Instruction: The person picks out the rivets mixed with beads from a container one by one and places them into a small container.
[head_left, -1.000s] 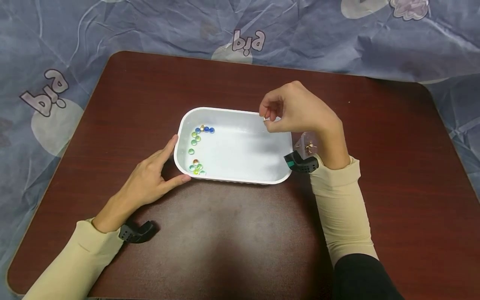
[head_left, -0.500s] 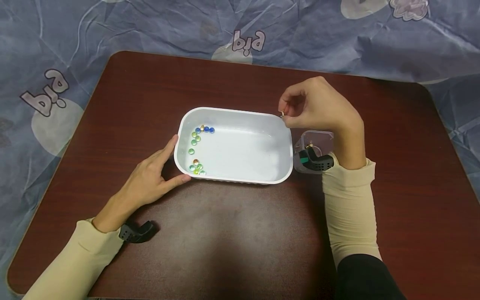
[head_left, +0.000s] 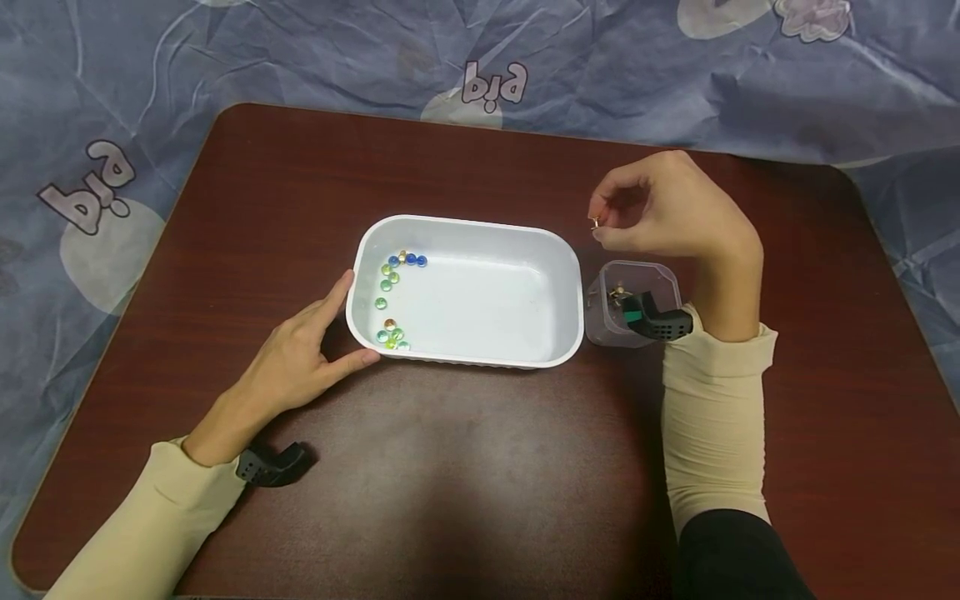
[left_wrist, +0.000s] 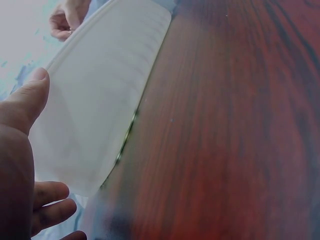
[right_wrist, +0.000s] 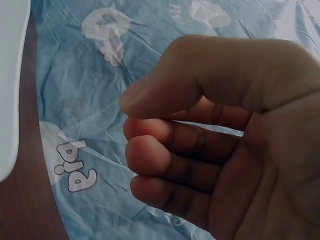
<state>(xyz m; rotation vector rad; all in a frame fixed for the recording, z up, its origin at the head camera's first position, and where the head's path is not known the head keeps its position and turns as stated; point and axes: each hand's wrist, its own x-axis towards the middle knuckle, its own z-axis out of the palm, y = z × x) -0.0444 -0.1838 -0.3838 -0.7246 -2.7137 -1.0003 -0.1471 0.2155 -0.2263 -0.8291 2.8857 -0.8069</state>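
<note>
My right hand (head_left: 667,208) is raised beyond the tray's right end and pinches a small gold-coloured piece (head_left: 596,222) between thumb and fingertip. The piece is too small to tell its kind; in the right wrist view the thumb hides it. My left hand (head_left: 292,362) rests against the left end of a white tray (head_left: 487,362), thumb and fingers spread. Inside the tray's left side lie several glass marbles (head_left: 381,303), green, blue and amber, with one gold piece (head_left: 402,257) among the blue ones. A clear plastic box (head_left: 660,275) holding gold pieces (head_left: 618,292) stands right of the tray, partly hidden by the wrist camera.
The brown table (head_left: 420,483) has rounded corners and carries the tray and the box. Behind it hangs a wrinkled blue-grey cloth (head_left: 360,50) with printed letters. A black camera (head_left: 273,464) sits on my left wrist.
My right hand has moved right, from above the tray to beyond its right end, with the gold piece still pinched. More of the clear box shows. My left hand has stayed on the tray.
</note>
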